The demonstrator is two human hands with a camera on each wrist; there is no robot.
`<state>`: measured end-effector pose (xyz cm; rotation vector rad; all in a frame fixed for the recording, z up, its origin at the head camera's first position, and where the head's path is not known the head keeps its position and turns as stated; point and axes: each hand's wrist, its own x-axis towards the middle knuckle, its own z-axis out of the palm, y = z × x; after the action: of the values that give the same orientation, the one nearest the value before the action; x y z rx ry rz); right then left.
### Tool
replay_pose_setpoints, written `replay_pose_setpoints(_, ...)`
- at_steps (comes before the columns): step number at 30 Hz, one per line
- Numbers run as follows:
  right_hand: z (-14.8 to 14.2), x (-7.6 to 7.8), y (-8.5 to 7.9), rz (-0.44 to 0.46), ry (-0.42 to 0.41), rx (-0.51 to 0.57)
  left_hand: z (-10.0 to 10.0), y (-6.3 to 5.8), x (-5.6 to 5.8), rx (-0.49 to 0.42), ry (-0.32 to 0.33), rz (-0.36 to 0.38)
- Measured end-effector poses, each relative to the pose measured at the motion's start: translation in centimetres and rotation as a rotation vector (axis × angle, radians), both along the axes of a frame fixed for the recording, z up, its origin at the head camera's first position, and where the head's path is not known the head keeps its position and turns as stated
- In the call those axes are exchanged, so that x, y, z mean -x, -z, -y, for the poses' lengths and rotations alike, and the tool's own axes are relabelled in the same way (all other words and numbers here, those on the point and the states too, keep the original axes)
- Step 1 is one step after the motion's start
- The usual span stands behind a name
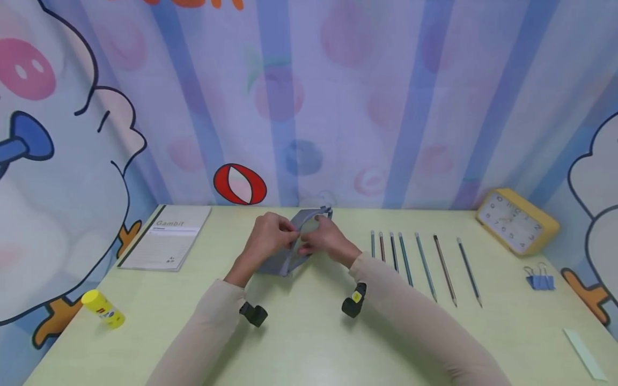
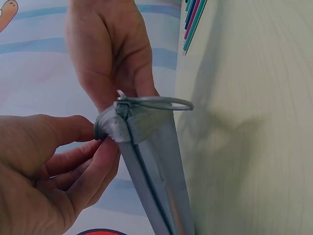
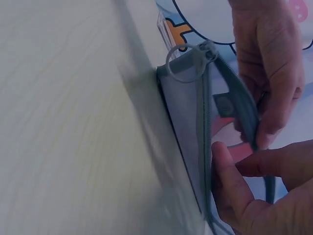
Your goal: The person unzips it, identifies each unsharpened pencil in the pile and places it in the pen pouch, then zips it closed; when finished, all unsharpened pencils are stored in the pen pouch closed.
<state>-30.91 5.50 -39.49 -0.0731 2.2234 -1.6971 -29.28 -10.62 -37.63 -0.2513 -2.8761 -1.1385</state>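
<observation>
From over the head: grey pouch (image 1: 275, 262) tilted on the desk (image 1: 314, 338), left of seven pencils (image 1: 426, 267); left hand (image 1: 265, 236) and right hand (image 1: 330, 238) close together, both clamped on its rim. Left wrist: left fingertips pinch the cloth beside a corner with a ring (image 2: 183, 105). Right wrist: zip (image 3: 207, 117) undone, mouth gaping, right thumb and fingers bent at the near edge. Step in hand, I judge: spreading the mouth. Next move calls for a steady rim.
</observation>
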Motion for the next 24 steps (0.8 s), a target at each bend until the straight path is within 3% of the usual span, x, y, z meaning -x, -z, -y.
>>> replay_pose_setpoints(6,-1.5,-1.7,-1.3,-0.058,-0.080,-0.071,0.3,0.2,0.0,-0.016,-0.001,0.015)
replay_pose_setpoints(12,-4.0,-3.6,-2.4,-0.074,-0.152,-0.017,0.4,0.1,-0.1,-0.038,-0.010,0.030)
replay_pose_setpoints(18,-7.7,-3.8,-3.5,-0.069,-0.123,0.031,0.3,-0.2,0.0,-0.050,-0.006,0.038)
replay_pose_setpoints(24,-11.7,-3.9,-4.1,-0.123,-0.098,0.018,0.3,-0.4,-0.2,-0.058,-0.013,0.052)
